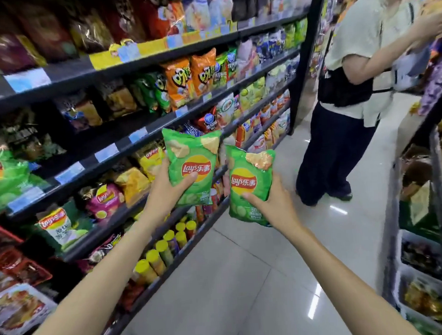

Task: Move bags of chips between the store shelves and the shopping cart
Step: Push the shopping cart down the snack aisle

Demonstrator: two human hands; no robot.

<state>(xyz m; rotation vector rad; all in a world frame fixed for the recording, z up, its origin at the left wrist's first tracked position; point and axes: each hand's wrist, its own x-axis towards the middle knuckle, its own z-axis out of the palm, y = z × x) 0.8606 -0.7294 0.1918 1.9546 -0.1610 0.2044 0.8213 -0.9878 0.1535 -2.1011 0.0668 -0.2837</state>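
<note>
Both arms outstretched, left grip and right grip each clasped.

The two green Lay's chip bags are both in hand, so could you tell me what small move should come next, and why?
Probably turn away from the dark metal shelves to find the cart: the left hand grips one green Lay's bag, the right hand the other, and no cart is in view.
</note>
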